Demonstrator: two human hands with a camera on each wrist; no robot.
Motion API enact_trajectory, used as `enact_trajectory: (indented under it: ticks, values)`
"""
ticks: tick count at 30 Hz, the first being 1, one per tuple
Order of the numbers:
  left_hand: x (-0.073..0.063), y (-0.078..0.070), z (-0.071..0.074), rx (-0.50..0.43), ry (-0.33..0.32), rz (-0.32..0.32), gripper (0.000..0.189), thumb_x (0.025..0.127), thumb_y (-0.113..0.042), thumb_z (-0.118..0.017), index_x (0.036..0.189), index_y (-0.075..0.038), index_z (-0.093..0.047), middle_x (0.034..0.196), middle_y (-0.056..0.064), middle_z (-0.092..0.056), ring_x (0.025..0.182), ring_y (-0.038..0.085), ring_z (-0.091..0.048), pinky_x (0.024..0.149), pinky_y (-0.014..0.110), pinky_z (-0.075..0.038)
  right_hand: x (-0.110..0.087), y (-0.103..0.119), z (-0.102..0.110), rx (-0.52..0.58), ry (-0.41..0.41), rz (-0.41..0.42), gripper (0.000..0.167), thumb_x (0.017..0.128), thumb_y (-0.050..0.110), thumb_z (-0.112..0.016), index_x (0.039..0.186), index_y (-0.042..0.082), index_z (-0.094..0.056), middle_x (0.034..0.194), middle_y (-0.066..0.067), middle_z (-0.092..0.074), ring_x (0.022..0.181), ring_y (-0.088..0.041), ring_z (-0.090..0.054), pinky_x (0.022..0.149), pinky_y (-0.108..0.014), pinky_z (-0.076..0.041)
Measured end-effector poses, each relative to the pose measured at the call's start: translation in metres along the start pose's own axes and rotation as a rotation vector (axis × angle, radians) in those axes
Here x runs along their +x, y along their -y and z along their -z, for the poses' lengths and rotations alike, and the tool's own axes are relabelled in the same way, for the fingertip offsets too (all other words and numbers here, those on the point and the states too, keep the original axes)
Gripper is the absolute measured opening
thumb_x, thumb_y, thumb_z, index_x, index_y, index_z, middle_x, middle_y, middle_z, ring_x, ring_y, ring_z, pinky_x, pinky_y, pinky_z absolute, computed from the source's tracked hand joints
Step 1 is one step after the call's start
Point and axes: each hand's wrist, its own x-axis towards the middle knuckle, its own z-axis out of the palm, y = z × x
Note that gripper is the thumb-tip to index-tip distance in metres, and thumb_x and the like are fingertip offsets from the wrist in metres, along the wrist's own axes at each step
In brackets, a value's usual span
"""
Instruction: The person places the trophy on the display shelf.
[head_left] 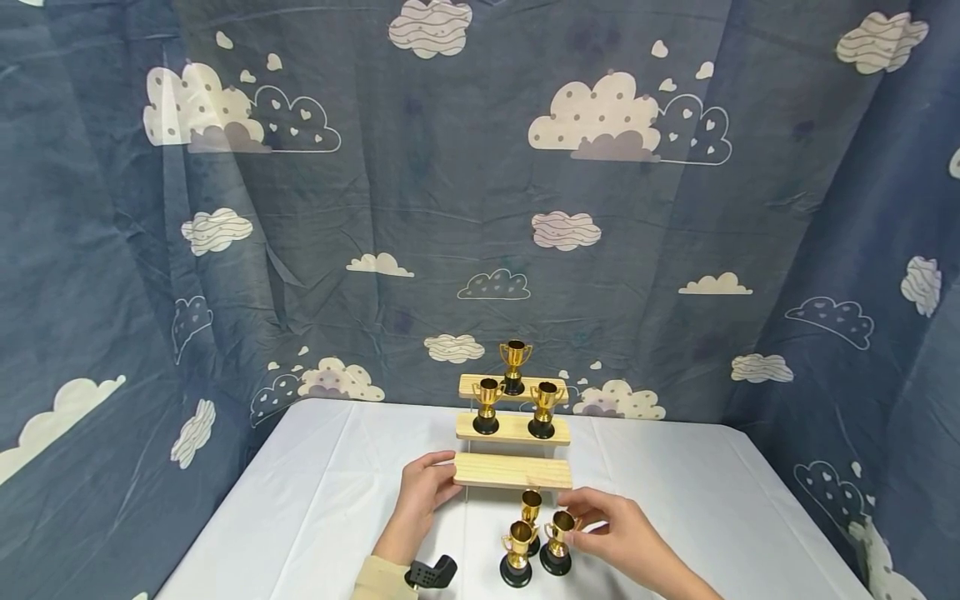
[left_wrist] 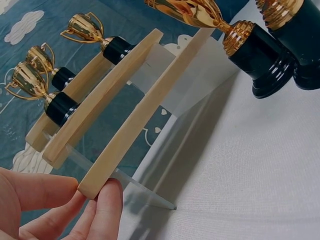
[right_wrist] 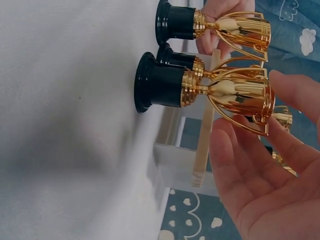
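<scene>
My left hand [head_left: 422,498] pinches the left end of the lowest wooden shelf [head_left: 512,471] on a three-step display stand, thumb and fingers on its two faces. My right hand [head_left: 611,533] has its thumb and fingers curved round the cup of a small gold trophy [head_left: 557,543], which stands upright on its black base. Close to it, two more such trophies stand in front of the stand: a front-left trophy [head_left: 517,554] and a rear trophy [head_left: 530,507] partly hidden behind the others. In the right wrist view the held trophy [right_wrist: 215,92] is nearest the camera.
The middle shelf [head_left: 512,428] bears a left trophy [head_left: 487,407] and a right trophy [head_left: 544,409]. One top trophy [head_left: 514,367] stands on the highest shelf [head_left: 471,385]. Clear side panels carry the shelves. A white cloth covers the table [head_left: 330,492]; a cloud-patterned curtain [head_left: 420,183] surrounds it.
</scene>
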Motion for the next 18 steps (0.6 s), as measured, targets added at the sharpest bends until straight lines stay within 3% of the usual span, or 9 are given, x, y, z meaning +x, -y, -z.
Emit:
enact_trajectory:
  ticks: [9, 18]
  values:
    - [0.0014, 0.0001, -0.0005, -0.008, -0.001, 0.000, 0.036, 0.088, 0.004, -0.063, 0.124, 0.006, -0.065, 0.110, 0.019, -0.068, 0.089, 0.022, -0.071, 0.080, 0.036, -0.060, 0.0018, -0.0045, -0.0024, -0.037, -0.027, -0.028, 0.034, 0.082, 0.023, -0.083, 0.111, 0.011, -0.071, 0.097, 0.005, -0.073, 0.087, -0.017, -0.068, 0.074, -0.032, -0.060]
    - [0.0018, 0.0012, 0.0005, -0.008, -0.002, 0.008, 0.037, 0.088, 0.004, -0.063, 0.125, 0.006, -0.064, 0.112, 0.020, -0.067, 0.091, 0.022, -0.071, 0.080, 0.036, -0.060, 0.0046, -0.0052, -0.0042, -0.020, -0.001, -0.048, 0.036, 0.082, 0.023, -0.083, 0.113, 0.008, -0.072, 0.099, 0.003, -0.073, 0.085, -0.017, -0.068, 0.070, -0.029, -0.059]
